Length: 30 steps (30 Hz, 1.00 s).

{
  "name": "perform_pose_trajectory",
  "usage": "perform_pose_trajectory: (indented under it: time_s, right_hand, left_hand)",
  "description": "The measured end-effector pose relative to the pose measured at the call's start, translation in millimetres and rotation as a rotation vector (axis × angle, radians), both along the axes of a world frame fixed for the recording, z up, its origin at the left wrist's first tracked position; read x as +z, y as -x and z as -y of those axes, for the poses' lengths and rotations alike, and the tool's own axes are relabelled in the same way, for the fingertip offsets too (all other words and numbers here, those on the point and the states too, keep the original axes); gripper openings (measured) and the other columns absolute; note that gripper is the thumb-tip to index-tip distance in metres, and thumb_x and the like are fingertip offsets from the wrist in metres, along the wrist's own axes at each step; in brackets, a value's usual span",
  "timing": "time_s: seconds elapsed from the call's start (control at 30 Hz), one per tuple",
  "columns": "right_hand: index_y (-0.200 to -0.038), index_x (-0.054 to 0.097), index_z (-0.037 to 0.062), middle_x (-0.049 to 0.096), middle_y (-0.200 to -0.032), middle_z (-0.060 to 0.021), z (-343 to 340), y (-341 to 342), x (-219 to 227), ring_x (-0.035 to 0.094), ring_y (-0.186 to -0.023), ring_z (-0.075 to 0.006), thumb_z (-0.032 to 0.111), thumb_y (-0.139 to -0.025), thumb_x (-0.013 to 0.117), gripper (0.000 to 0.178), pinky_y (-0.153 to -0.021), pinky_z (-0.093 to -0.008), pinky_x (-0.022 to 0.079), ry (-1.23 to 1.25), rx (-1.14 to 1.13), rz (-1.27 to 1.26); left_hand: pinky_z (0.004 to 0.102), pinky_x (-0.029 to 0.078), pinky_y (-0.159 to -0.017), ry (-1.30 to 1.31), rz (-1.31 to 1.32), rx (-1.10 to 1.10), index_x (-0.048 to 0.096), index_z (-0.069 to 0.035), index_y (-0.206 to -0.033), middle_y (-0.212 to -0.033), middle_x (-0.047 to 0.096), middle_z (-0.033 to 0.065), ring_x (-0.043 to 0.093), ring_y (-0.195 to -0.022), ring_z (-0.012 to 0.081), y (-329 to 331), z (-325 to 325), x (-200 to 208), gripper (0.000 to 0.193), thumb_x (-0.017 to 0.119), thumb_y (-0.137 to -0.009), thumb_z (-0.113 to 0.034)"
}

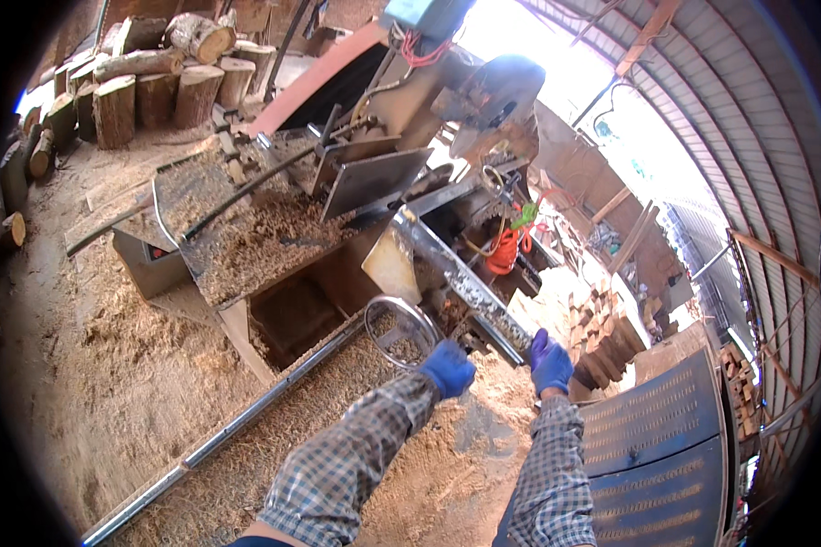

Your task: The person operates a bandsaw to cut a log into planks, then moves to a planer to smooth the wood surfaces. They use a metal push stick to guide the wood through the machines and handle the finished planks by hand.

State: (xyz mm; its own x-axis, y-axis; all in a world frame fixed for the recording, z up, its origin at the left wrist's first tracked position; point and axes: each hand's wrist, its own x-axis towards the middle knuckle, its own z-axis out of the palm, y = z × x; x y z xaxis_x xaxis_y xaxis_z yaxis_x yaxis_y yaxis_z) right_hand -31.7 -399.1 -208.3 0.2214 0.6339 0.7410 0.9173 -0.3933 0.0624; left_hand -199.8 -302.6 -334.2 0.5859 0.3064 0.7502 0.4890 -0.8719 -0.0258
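Note:
My left hand, in a blue glove, is closed at the lower right of a shiny metal handwheel, on its rim or a knob there. A long steel rail, dusted with wood chips, slants down from the machine toward my right hand. That hand, also gloved in blue, is closed beside the rail's near end; what lies inside its fingers is hidden. Upright metal plates stand on the machine beyond the wheel. Checked sleeves cover both my forearms.
Sawdust lies thick over the machine bed and floor. Stacked logs fill the far left. A long metal pipe crosses the ground at left. Cut wood pieces and a dark slotted panel stand at right. An orange coiled hose hangs behind the rail.

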Motion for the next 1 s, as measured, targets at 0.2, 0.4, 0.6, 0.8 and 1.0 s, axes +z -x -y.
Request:
perform_pose_trajectory:
  time_s: [0.2, 0.4, 0.6, 0.8, 1.0]
  right_hand:
    - [-0.084, 0.074, 0.0077, 0.073, -0.087, -0.0226, 48, 3, -23, 0.071, -0.085, -0.0428, 0.054, -0.103, 0.035, 0.064, -0.079, -0.0537, 0.055, -0.013, -0.063, -0.161]
    - [-0.085, 0.075, 0.0121, 0.072, -0.081, -0.0198, 88, 11, -50, 0.070, -0.076, -0.0422, 0.051, -0.103, 0.041, 0.054, -0.069, -0.0545, 0.055, -0.045, 0.100, -0.049]
    - [-0.080, 0.074, 0.0064, 0.070, -0.078, -0.0252, 128, -35, -20, 0.069, -0.070, -0.0437, 0.053, -0.105, 0.036, 0.065, -0.060, -0.0566, 0.052, -0.082, 0.292, -0.029]
    - [-0.070, 0.070, 0.0060, 0.068, -0.067, -0.0216, 144, -15, -12, 0.069, -0.059, -0.0406, 0.052, -0.105, 0.039, 0.066, -0.052, -0.0519, 0.054, -0.162, 0.266, 0.030]
    - [-0.082, 0.073, 0.0010, 0.069, -0.078, -0.0286, 184, 14, -24, 0.069, -0.072, -0.0459, 0.056, -0.105, 0.032, 0.072, -0.062, -0.0570, 0.054, -0.063, 0.278, -0.112]
  left_hand:
    - [0.0485, 0.053, -0.070, 0.662, 0.253, -0.289, 0.066, -0.010, -0.086, -0.080, 0.068, 0.0154, 0.066, -0.073, 0.0363, 38, 141, -129, 0.040, 0.051, -0.103, -0.043]
    - [0.0460, 0.058, -0.067, 0.733, 0.519, 0.057, 0.072, -0.007, -0.103, -0.099, 0.075, 0.0123, 0.072, -0.082, 0.0312, 154, 385, -395, 0.024, 0.072, -0.093, -0.028]
    - [0.0423, 0.056, -0.087, 1.398, 0.550, 0.764, 0.076, -0.016, -0.108, -0.104, 0.076, 0.0096, 0.071, -0.095, 0.0312, 319, 644, -471, 0.033, 0.065, -0.090, -0.041]
    - [0.0395, 0.058, -0.078, 1.739, 1.118, 0.953, 0.077, -0.011, -0.102, -0.091, 0.077, 0.0097, 0.073, -0.078, 0.0223, 340, 780, -480, 0.032, 0.064, -0.090, -0.038]
    - [0.0378, 0.057, -0.078, 1.505, 0.993, 0.813, 0.075, -0.008, -0.106, -0.096, 0.077, 0.0087, 0.073, -0.080, 0.0195, 313, 830, -492, 0.037, 0.056, -0.098, -0.040]
